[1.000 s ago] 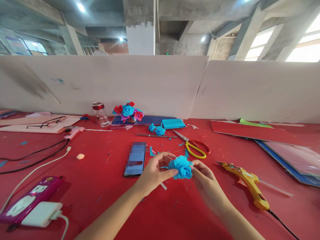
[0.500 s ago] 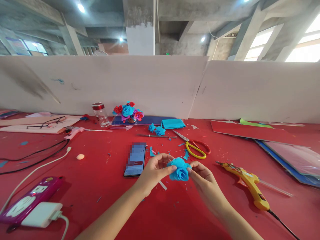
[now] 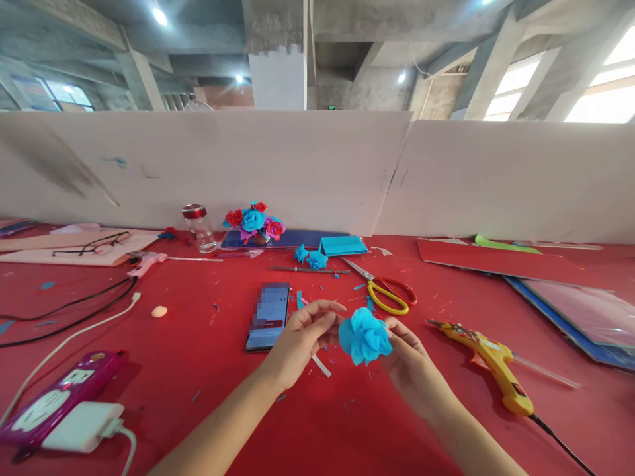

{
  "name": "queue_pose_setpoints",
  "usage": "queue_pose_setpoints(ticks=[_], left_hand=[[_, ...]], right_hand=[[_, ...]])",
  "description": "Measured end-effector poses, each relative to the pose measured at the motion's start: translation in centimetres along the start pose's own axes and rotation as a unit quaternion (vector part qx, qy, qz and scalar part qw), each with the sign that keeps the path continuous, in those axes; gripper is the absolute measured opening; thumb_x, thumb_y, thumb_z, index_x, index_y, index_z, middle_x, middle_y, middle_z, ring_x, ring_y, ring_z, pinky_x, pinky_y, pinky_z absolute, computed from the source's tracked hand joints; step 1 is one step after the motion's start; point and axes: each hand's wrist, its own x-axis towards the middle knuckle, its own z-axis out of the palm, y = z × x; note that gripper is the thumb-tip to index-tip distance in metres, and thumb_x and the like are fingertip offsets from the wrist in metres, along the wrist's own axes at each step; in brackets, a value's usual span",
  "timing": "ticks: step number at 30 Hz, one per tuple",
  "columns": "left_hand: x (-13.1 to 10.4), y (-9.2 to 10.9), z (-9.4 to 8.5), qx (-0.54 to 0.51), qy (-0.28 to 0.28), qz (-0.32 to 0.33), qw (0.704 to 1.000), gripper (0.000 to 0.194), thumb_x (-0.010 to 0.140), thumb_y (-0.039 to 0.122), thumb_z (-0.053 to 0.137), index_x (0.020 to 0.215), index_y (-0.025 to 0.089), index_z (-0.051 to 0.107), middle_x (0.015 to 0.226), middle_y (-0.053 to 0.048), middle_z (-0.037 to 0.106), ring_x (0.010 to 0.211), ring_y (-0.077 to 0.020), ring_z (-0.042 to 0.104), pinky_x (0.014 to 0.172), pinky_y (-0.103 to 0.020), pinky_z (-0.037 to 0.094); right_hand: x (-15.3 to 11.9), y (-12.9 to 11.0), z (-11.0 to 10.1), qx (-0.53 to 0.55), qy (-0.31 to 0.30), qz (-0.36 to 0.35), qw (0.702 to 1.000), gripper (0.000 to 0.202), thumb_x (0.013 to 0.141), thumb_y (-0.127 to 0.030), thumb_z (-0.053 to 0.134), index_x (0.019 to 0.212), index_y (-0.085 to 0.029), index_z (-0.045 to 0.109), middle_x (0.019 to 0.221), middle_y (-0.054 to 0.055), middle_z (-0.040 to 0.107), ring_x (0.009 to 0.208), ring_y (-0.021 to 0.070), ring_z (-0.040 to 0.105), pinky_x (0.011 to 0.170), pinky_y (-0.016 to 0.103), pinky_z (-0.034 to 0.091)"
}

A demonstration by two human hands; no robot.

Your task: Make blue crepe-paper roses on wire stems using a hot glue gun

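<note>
A bright blue crepe-paper flower [image 3: 366, 336] with ruffled petals is held above the red table. My right hand [image 3: 409, 357] pinches its right edge between thumb and fingers. Just left of the petals, my left hand [image 3: 302, 340] is closed, thumb against the bent fingers; whether anything is between those fingertips is hidden. Beyond the hands lie scissors [image 3: 389, 297] with yellow and red handles, and a phone [image 3: 268, 317] is beside my left hand. Two smaller blue paper flowers [image 3: 316, 260] rest farther back, by a folded blue paper piece [image 3: 344, 245].
A yellow hot glue gun [image 3: 489, 363] lies at the right, its cord trailing forward. Plastic-covered sheets [image 3: 575, 317] are behind it. A power strip [image 3: 59, 396] with a white charger sits front left. A bouquet [image 3: 254, 221] and a glass bottle [image 3: 199, 230] stand by the partition [image 3: 248, 158].
The blue flower has turned, showing more spread petals, and shifted slightly right. My left thumb has come off its front and drawn back left; my right hand keeps hold.
</note>
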Motion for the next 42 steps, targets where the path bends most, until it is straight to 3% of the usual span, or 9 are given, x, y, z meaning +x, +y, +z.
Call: queue_pose_setpoints(ticks=[8,13,17,21,24,27,31,36,42], left_hand=[[0.3,0.1,-0.5,0.269,0.033,0.064,0.96,0.025,0.078,0.035,0.062,0.1,0.023,0.065,0.105,-0.006,0.064,0.096,-0.0204,0.056,0.081,-0.029,0.043],[0.5,-0.9,-0.4,0.368,0.037,0.113,0.922,0.026,0.078,0.034,0.062,0.103,0.026,0.065,0.107,-0.004,0.065,0.102,-0.0225,0.055,0.089,-0.033,0.039],[0.4,-1.5,-0.3,0.428,-0.005,0.171,0.887,0.021,0.081,0.029,0.06,0.101,0.028,0.066,0.107,-0.005,0.065,0.102,-0.0216,0.055,0.092,-0.035,0.037],[0.4,-1.7,-0.2,0.47,-0.009,0.191,0.862,0.013,0.081,0.026,0.059,0.09,0.027,0.069,0.094,-0.004,0.069,0.092,-0.0214,0.058,0.086,-0.034,0.039],[0.4,-1.5,0.0,0.461,0.005,0.17,0.871,0.012,0.082,0.025,0.057,0.082,0.024,0.069,0.083,-0.003,0.069,0.082,-0.02,0.06,0.078,-0.031,0.042],[0.3,-0.9,0.2,0.4,0.034,0.127,0.907,0.014,0.082,0.027,0.056,0.077,0.021,0.067,0.078,-0.003,0.069,0.076,-0.0181,0.061,0.073,-0.027,0.043],[0.0,0.0,0.6,0.319,0.046,0.068,0.944,0.021,0.083,0.031,0.053,0.073,0.019,0.067,0.077,-0.002,0.07,0.077,-0.0177,0.062,0.071,-0.025,0.045],[-0.4,0.2,1.0,0.28,0.018,0.069,0.957,0.024,0.085,0.029,0.05,0.075,0.019,0.069,0.077,-0.002,0.07,0.079,-0.017,0.062,0.076,-0.025,0.045],[-0.6,-0.1,1.3,0.269,-0.022,0.09,0.959,0.026,0.087,0.027,0.047,0.074,0.018,0.067,0.075,-0.001,0.067,0.079,-0.016,0.061,0.077,-0.025,0.044]], right_hand=[[0.5,-0.4,-0.3,0.03,0.015,-0.005,0.999,0.016,0.065,-0.035,0.074,0.067,-0.024,0.064,0.07,-0.002,0.065,0.065,0.0148,0.058,0.067,0.027,0.047],[0.4,-0.9,-0.5,0.039,0.017,0.002,0.999,0.016,0.063,-0.033,0.076,0.07,-0.024,0.066,0.074,-0.001,0.067,0.068,0.0148,0.058,0.067,0.027,0.047],[0.3,-1.1,-0.7,0.04,0.023,0.01,0.999,0.019,0.059,-0.031,0.078,0.07,-0.024,0.065,0.068,-0.003,0.065,0.061,0.0127,0.055,0.059,0.024,0.045],[0.3,-1.0,-0.7,0.035,0.008,0.017,0.999,0.02,0.057,-0.032,0.08,0.067,-0.022,0.065,0.061,-0.004,0.06,0.055,0.0096,0.05,0.052,0.02,0.041],[0.4,-1.0,-0.6,0.028,-0.001,0.02,0.999,0.02,0.059,-0.033,0.079,0.069,-0.021,0.066,0.061,-0.003,0.057,0.055,0.0093,0.049,0.053,0.02,0.042],[0.4,-1.0,-0.4,-0.005,0.022,-0.022,1.0,0.018,0.063,-0.033,0.077,0.073,-0.022,0.067,0.064,-0.003,0.057,0.056,0.0083,0.048,0.055,0.019,0.042],[0.2,-0.3,-0.1,-0.195,0.042,-0.071,0.977,0.019,0.067,-0.035,0.073,0.077,-0.02,0.068,0.072,0.0,0.062,0.068,0.0116,0.054,0.066,0.022,0.044],[0.1,1.5,-0.2,-0.325,-0.05,-0.045,0.943,0.024,0.076,-0.037,0.064,0.094,-0.02,0.067,0.091,0.006,0.067,0.083,0.0189,0.059,0.077,0.031,0.046],[0.2,2.3,-0.5,-0.401,-0.112,-0.051,0.908,0.024,0.082,-0.034,0.055,0.095,-0.018,0.068,0.083,0.005,0.067,0.077,0.019,0.059,0.069,0.03,0.047]])
